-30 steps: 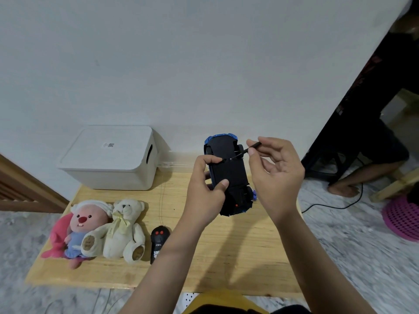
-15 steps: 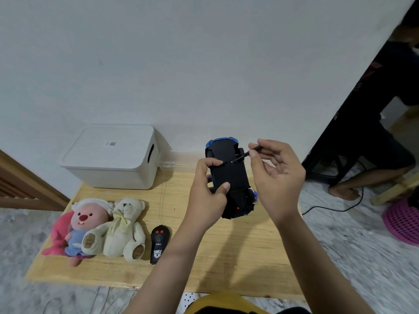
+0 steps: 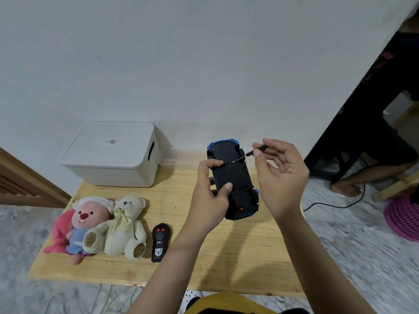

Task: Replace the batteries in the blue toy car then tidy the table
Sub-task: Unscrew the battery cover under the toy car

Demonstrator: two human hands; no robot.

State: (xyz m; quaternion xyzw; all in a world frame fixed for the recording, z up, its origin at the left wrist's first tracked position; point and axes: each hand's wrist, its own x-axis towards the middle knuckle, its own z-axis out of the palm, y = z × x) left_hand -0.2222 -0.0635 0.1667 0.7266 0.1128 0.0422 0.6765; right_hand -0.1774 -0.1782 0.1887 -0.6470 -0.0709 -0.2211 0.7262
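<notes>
Our left hand [image 3: 209, 191] clamps the upturned blue toy car [image 3: 233, 180]; our right hand [image 3: 280, 175] pinches the screwdriver [image 3: 251, 152], which we should keep square in the screw.

Little could be read. The black remote control [image 3: 160, 242] lying on the counter [image 3: 226, 264] carried small white print below its two red buttons that looked like "27MHz", and under that a white shield-shaped emblem whose lettering was too small to make out. The lid of the white storage box [image 3: 108, 152] bore a small sticker with a square code and a line of print beside it, both too fine to read. The cream teddy bear [image 3: 125, 225] had faint script on its ribbon, illegible
</notes>
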